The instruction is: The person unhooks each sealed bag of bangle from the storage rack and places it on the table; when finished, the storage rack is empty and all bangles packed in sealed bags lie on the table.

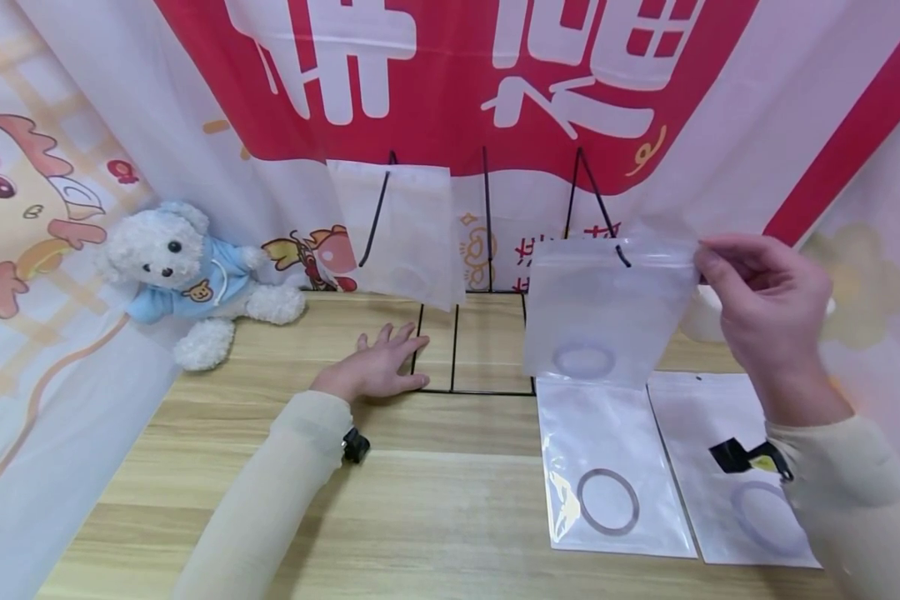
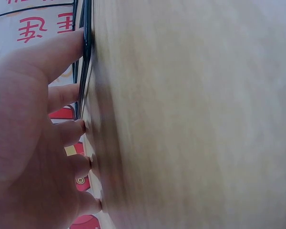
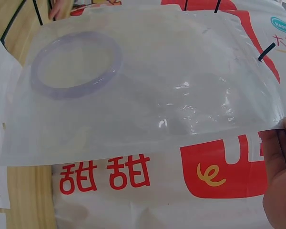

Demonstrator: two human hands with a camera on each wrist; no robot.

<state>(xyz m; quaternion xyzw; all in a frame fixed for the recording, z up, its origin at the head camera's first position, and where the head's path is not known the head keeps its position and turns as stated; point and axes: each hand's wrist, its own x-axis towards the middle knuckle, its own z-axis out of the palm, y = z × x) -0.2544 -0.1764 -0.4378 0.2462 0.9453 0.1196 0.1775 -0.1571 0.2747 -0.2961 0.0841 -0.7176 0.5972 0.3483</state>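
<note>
My right hand (image 1: 772,300) pinches the upper right corner of a translucent zip bag (image 1: 607,292) between thumb and fingers. Inside that bag lies a pale lilac bangle (image 3: 76,65). The tip of a black wire hook (image 1: 600,200) pokes out through the bag near its top edge. On the left, my left hand (image 1: 378,362) rests with fingers spread on the base of the black wire rack (image 1: 453,350), and its fingertips touch the wire and the wooden table (image 2: 190,114). Another white bag (image 1: 405,225) hangs from the rack's left hook.
Two more bags lie flat at the right: one bag (image 1: 607,433) with a brownish-grey bangle (image 1: 608,502), the other bag (image 1: 701,417) with a pale bangle (image 1: 768,517). A plush bear (image 1: 210,283) sits at the back left. Behind the rack hangs a red and white printed cloth (image 1: 435,100).
</note>
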